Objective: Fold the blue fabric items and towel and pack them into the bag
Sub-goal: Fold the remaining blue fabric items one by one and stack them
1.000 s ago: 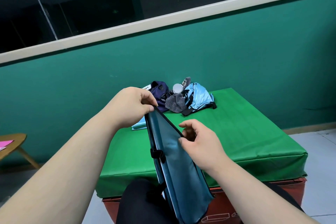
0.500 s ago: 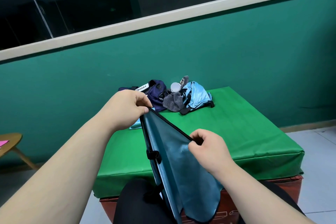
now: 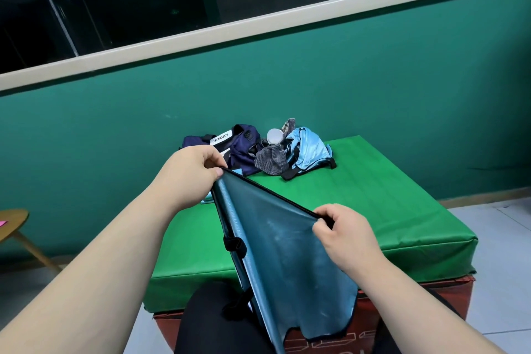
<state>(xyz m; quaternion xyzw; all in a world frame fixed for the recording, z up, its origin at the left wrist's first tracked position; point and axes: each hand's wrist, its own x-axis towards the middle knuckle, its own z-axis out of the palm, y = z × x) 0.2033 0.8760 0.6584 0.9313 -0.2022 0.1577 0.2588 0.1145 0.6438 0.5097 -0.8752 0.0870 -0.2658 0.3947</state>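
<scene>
Teal-blue fabric (image 3: 275, 253) edged in black hangs stretched between a person's two hands in front of a green padded bench (image 3: 388, 204). The left hand (image 3: 192, 175), at about 10 o'clock from the middle of the sheet, pinches the top corner of the black hem between thumb and curled fingers. The right hand (image 3: 342, 236), at about 3 o'clock, has its grip closed round the same hem further along, with the fingers curled over it. Between the two grips the hem runs taut, sloping from 10 o'clock down toward 4 o'clock. The rest of the sheet falls toward 6 o'clock, its ragged lower edge hanging in front of the red box (image 3: 454, 293) under the bench and beside the person's dark-clad lap (image 3: 207, 322). A black strap loop (image 3: 235, 244) sits on the sheet's 9 o'clock edge. At the 12 o'clock end of the bench, close to the green wall, a navy bag (image 3: 241, 149) with a white label lies just at 9 o'clock of a light blue bag (image 3: 309, 152) with black straps. A grey striped cloth (image 3: 271, 159) is bunched between the two and touches both. A small white round object (image 3: 274, 135) shows at 12 o'clock of that cloth; what it is cannot be told. A sliver of pale blue material (image 3: 207, 199) peeks out on the bench just under the left hand. A wooden side table (image 3: 11, 218) stands on the floor at the frame's 9 o'clock edge.
</scene>
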